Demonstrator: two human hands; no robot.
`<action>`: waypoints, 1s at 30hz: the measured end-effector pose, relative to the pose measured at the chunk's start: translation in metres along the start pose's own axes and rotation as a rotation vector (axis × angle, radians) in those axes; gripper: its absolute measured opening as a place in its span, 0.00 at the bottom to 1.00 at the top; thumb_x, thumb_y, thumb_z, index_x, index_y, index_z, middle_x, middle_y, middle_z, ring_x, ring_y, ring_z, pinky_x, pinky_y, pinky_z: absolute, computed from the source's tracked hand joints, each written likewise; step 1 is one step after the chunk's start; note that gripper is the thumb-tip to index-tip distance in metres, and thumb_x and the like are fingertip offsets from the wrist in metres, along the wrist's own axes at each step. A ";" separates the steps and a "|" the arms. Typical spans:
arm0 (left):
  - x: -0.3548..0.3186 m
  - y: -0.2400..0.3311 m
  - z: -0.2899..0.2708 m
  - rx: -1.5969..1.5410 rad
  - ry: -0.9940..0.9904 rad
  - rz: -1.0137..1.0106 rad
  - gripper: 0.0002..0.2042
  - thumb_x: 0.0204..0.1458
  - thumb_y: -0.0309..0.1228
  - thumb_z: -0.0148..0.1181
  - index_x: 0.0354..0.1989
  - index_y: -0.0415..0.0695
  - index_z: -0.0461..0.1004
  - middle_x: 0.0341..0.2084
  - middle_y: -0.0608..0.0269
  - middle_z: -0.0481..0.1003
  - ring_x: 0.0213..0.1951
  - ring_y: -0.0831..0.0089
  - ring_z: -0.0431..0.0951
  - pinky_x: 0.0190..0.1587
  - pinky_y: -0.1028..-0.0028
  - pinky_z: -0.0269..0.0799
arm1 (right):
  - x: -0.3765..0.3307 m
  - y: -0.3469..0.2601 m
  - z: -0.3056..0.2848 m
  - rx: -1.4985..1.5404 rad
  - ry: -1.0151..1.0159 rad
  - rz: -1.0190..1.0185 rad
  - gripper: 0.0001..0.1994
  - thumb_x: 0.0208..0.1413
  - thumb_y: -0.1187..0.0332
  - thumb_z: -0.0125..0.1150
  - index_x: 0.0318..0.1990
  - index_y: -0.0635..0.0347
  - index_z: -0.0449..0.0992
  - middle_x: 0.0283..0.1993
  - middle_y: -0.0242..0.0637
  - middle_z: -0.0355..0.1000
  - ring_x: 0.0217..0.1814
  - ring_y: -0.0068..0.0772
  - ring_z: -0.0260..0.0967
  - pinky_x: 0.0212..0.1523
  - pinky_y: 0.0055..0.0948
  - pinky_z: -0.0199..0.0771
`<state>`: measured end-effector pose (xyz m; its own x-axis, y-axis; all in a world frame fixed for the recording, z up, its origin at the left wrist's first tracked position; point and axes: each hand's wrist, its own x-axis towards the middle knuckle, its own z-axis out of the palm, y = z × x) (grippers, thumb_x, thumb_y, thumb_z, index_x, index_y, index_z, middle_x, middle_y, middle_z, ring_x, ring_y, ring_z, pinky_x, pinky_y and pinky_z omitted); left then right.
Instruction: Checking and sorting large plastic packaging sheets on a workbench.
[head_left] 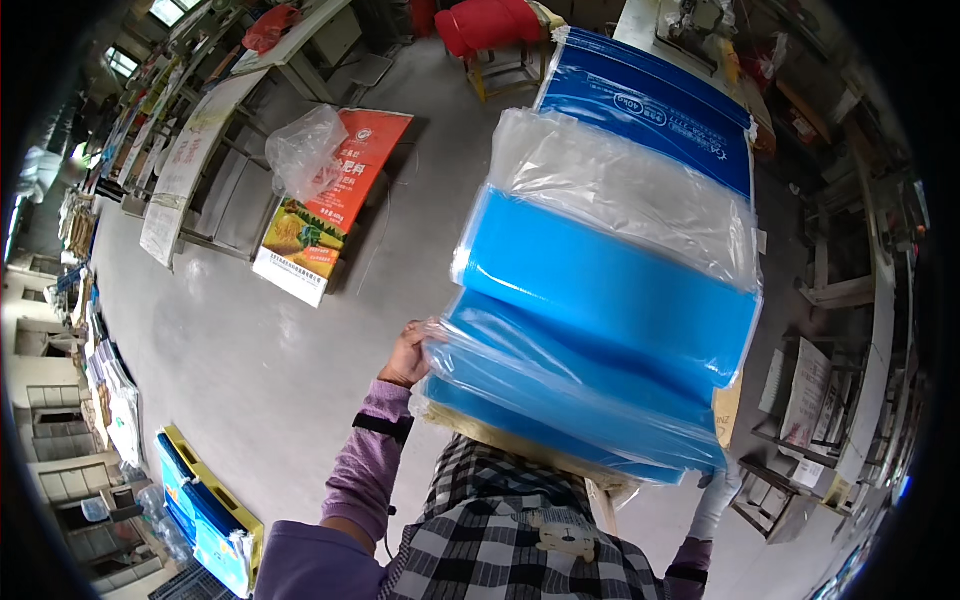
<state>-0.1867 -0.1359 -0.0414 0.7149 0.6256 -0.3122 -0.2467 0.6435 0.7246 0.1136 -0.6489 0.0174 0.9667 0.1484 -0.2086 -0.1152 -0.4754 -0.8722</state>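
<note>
A blue plastic sack (pixel 580 385) with clear film over it lies across the stack in front of me. My left hand (pixel 405 355) is closed on its left edge, fingers pinching the film and sack together. At the near right corner, my right hand (pixel 720 487), in a pale glove, is closed on the sack's edge; its fingertips are partly hidden. Farther up the stack lie a smooth blue folded sack (pixel 605 275), a crumpled layer of clear plastic liners (pixel 625 185) and a dark blue printed sack (pixel 650 110).
Left of the stack, an orange printed sack pile (pixel 335 205) carries a crumpled clear bag (pixel 300 155). Long work tables (pixel 200 150) line the far left. A red-covered stool (pixel 490 30) stands ahead. Blue sacks on a yellow support (pixel 205 520) are at lower left; racks (pixel 815 420) stand right.
</note>
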 end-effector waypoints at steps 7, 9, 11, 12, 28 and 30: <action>0.006 0.004 0.017 0.356 0.216 -0.049 0.14 0.63 0.30 0.46 0.49 0.37 0.75 0.33 0.66 0.77 0.34 0.78 0.75 0.42 0.77 0.74 | 0.001 -0.011 -0.004 -0.037 -0.013 -0.041 0.11 0.62 0.67 0.53 0.46 0.59 0.78 0.23 0.24 0.66 0.17 0.11 0.56 0.16 0.11 0.55; 0.008 -0.012 -0.007 0.359 0.112 -0.088 0.17 0.63 0.34 0.49 0.53 0.35 0.71 0.41 0.60 0.77 0.39 0.73 0.78 0.44 0.75 0.76 | 0.006 -0.009 -0.005 -0.009 -0.048 -0.093 0.12 0.62 0.65 0.52 0.47 0.59 0.78 0.24 0.24 0.67 0.17 0.11 0.56 0.16 0.11 0.55; 0.008 -0.025 -0.027 0.221 0.109 -0.151 0.16 0.63 0.34 0.48 0.53 0.35 0.71 0.41 0.59 0.77 0.37 0.73 0.78 0.43 0.75 0.77 | 0.010 -0.007 -0.003 -0.006 -0.056 -0.096 0.12 0.62 0.65 0.52 0.47 0.59 0.78 0.24 0.24 0.68 0.17 0.11 0.56 0.16 0.11 0.55; 0.013 -0.026 -0.017 0.101 0.162 -0.141 0.15 0.63 0.32 0.49 0.53 0.37 0.71 0.39 0.61 0.77 0.35 0.76 0.77 0.42 0.77 0.75 | 0.010 -0.005 -0.006 -0.011 -0.045 -0.098 0.13 0.63 0.64 0.52 0.47 0.59 0.78 0.24 0.24 0.68 0.17 0.11 0.56 0.16 0.11 0.54; 0.059 0.000 -0.010 0.725 -0.062 -0.113 0.13 0.58 0.31 0.59 0.51 0.47 0.75 0.16 0.80 0.60 0.20 0.90 0.55 0.23 0.85 0.53 | -0.019 0.048 0.011 -0.020 0.003 0.068 0.15 0.56 0.77 0.45 0.47 0.62 0.77 0.29 0.29 0.72 0.18 0.15 0.59 0.16 0.15 0.58; 0.062 -0.014 -0.028 0.781 -0.036 -0.007 0.11 0.58 0.31 0.59 0.49 0.46 0.76 0.16 0.79 0.61 0.20 0.89 0.56 0.23 0.85 0.54 | -0.024 0.053 0.024 0.012 0.008 0.089 0.17 0.56 0.79 0.44 0.50 0.60 0.77 0.32 0.30 0.73 0.20 0.15 0.60 0.16 0.15 0.59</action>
<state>-0.1573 -0.0940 -0.0881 0.7385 0.5996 -0.3082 0.2807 0.1422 0.9492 0.0786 -0.6570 -0.0349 0.9543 0.0986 -0.2823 -0.2038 -0.4763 -0.8553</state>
